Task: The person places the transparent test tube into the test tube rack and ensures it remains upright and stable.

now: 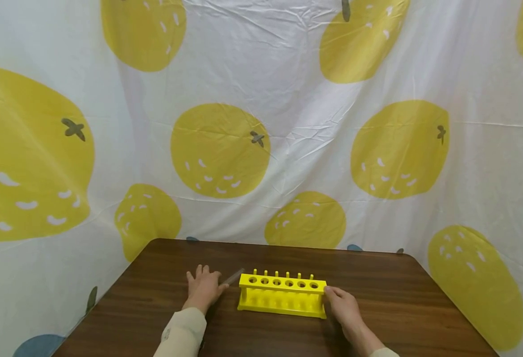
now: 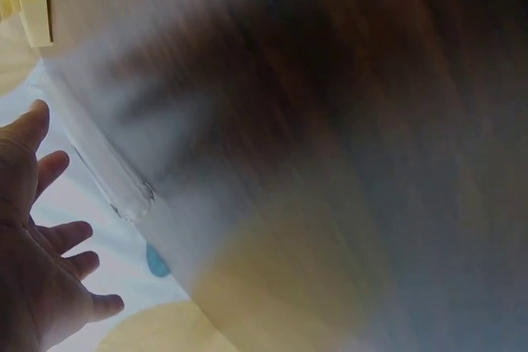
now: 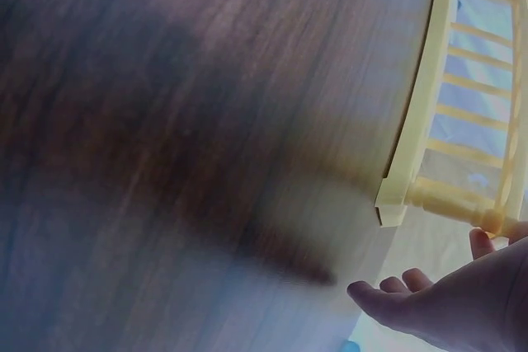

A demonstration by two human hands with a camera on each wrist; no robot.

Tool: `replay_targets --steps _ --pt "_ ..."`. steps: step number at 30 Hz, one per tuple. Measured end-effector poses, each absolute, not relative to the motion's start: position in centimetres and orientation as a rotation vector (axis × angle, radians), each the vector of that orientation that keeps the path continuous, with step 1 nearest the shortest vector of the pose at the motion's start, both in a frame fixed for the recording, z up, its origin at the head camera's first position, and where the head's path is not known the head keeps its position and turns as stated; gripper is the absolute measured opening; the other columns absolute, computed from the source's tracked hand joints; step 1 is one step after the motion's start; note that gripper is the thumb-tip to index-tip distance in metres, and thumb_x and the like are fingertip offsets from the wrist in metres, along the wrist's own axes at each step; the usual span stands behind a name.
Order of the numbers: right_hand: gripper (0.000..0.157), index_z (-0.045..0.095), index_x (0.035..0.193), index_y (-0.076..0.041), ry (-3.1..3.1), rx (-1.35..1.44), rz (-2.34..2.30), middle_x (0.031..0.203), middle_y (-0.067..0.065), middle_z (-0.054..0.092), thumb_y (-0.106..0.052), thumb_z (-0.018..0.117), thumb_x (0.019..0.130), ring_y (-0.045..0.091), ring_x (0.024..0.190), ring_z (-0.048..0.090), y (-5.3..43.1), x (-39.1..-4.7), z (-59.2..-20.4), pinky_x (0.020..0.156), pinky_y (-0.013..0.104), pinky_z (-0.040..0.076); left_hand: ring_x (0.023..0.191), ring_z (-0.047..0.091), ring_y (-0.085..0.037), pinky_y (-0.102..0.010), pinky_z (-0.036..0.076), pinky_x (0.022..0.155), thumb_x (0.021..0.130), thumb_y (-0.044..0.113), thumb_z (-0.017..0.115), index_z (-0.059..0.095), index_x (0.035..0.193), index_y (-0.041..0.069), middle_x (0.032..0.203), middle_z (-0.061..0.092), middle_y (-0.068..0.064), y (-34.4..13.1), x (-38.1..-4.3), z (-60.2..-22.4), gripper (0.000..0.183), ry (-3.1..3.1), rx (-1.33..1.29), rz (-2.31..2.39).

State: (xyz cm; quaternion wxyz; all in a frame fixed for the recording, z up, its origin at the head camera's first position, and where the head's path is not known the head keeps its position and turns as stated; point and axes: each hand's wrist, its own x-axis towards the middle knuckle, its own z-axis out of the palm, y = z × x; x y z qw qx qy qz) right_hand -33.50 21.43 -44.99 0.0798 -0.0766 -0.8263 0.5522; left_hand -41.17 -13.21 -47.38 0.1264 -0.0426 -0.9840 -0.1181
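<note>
A yellow test tube rack stands upright on the table, with a row of holes along its top bar and pegs behind. My right hand is at its right end, thumb and a finger pinching the end of the top bar; the other fingers extend away, as the right wrist view shows. A clear test tube lies on the table left of the rack. Beside it is my left hand, its fingers spread. In the left wrist view the hand appears apart from the clear tube.
The dark wood-grain table has rounded far corners. Behind and around it hangs a white cloth printed with large yellow fruit. Reflections and hand shadows show on the glossy tabletop.
</note>
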Motion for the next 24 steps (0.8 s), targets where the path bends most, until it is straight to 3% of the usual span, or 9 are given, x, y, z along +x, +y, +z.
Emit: replay_targets --steps 24 --pt "0.054 0.05 0.137 0.012 -2.449 -0.271 1.727 0.145 0.033 0.041 -0.031 0.046 0.105 0.053 0.136 0.032 21.6 -33.8 -45.3 0.109 0.063 0.026 0.136 0.035 -0.05 -0.073 0.017 0.107 0.09 0.036 0.074 0.077 0.096 0.014 0.126 0.059 -0.022 -11.4 -41.3 -47.8 0.023 -2.921 -0.108 -0.384"
